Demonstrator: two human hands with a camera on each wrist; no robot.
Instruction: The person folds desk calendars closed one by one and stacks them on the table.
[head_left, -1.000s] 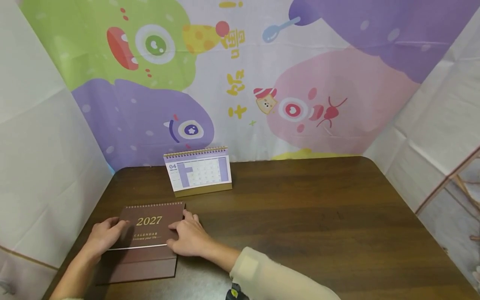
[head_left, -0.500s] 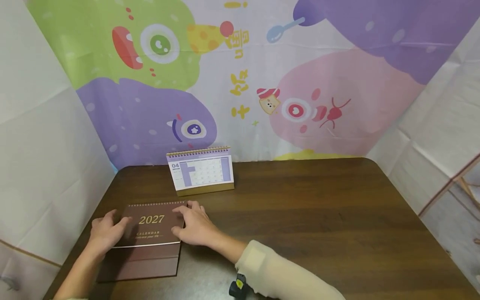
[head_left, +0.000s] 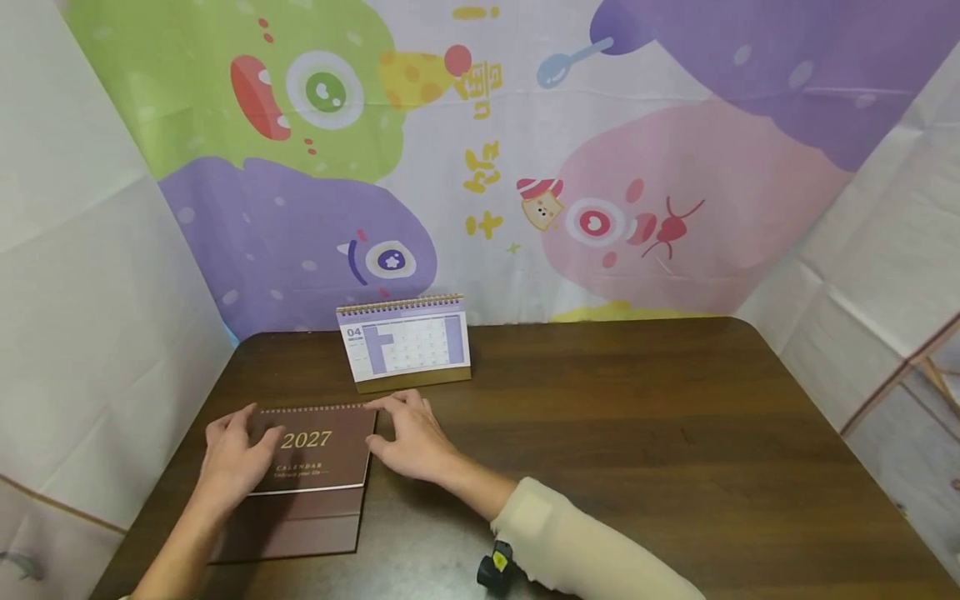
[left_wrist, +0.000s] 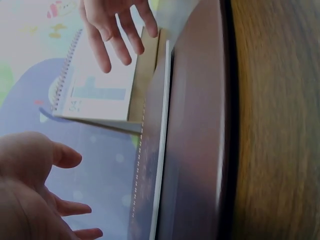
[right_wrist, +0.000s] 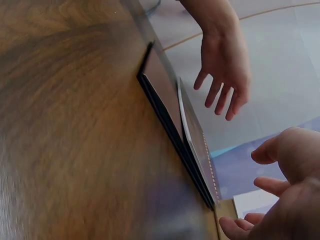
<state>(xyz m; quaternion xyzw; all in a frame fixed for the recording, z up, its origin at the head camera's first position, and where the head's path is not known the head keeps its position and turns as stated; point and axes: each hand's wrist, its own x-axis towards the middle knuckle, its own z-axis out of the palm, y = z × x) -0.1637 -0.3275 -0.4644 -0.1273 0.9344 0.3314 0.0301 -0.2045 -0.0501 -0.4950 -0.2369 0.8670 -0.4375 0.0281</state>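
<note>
Both hands, the left hand (head_left: 236,458) and the right hand (head_left: 412,437), are well apart with fingers loosely spread, and we see them grasp nothing; whether any fingertip brushes the cover between them we cannot tell. Behind, we find the cloth backdrop (head_left: 300,217), printed with green, purple and pink cartoon creatures and yellow characters turned sideways. Next comes the table (head_left: 615,433), dark brown with streaky wood grain and rounded far corners. On its near left part we have the brown calendar (head_left: 330,454), between the hands, reading "2027", "CALENDAR" and "Embrace your life" in gold. It lies low, its smooth cover bound along the far edge by a row of small rings, white page edges beneath, and a creased brown board reaching toward us. Just beyond stands the desk calendar (head_left: 408,346), tent-shaped, its white and purple page marked "04" under a ring binding, over a gold-brown base. Smallest, we notice a black device (head_left: 491,571) at the right wrist.
</note>
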